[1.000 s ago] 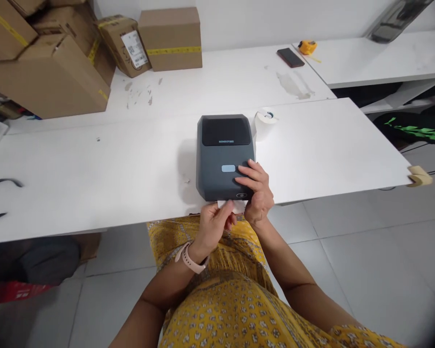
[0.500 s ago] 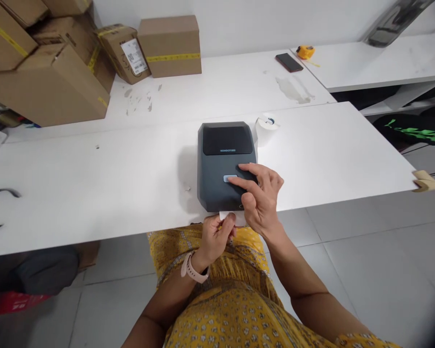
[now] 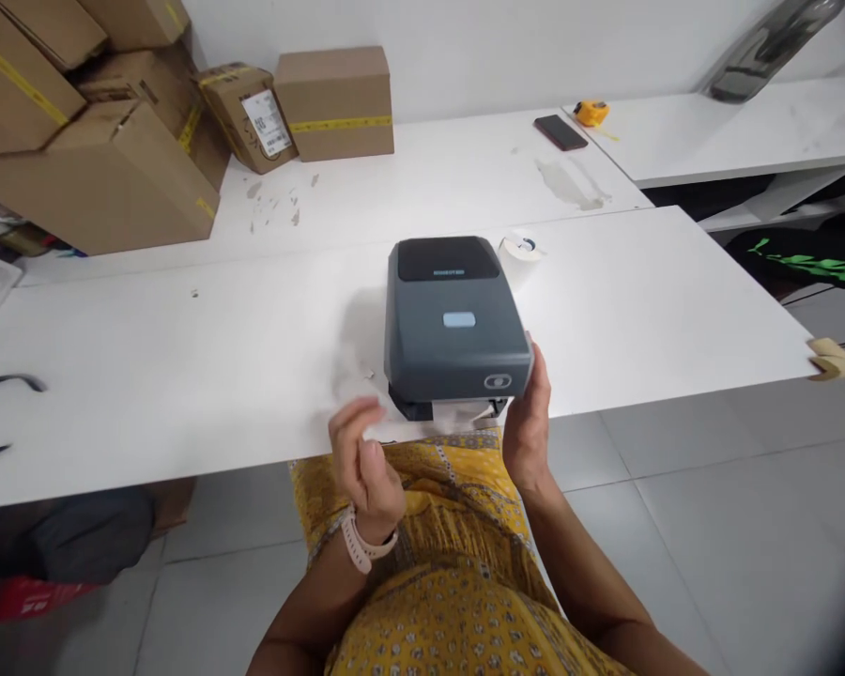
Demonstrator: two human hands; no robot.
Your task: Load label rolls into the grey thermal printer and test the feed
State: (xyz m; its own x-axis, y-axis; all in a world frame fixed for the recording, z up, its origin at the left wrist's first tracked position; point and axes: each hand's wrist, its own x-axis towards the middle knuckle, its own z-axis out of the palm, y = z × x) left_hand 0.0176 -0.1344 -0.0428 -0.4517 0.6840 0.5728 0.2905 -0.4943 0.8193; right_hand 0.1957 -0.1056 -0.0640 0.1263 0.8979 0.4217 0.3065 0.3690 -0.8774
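A dark grey label printer (image 3: pixel 451 352) sits at the table's front edge, its lid tilted up at the front. A light blue button (image 3: pixel 459 320) is on the lid. White label paper (image 3: pixel 457 410) shows in the gap beneath the lid. My right hand (image 3: pixel 530 422) holds the lid at its right front side; some of its fingers are hidden behind it. My left hand (image 3: pixel 366 465) is off the printer's left front corner, holding nothing, its fingers loosely bent and apart, slightly blurred. A white label roll (image 3: pixel 521 258) stands behind the printer's right side.
Cardboard boxes (image 3: pixel 334 103) are stacked at the back left of the white table (image 3: pixel 268 347). A phone (image 3: pixel 560 132) and a yellow tape measure (image 3: pixel 591 114) lie at the back right. Tan padding (image 3: pixel 832 359) wraps the table's right corner.
The printer's lid has come up at the front. My right hand has moved from the button to the lid's right side. My left hand has let go of the paper and moved left.
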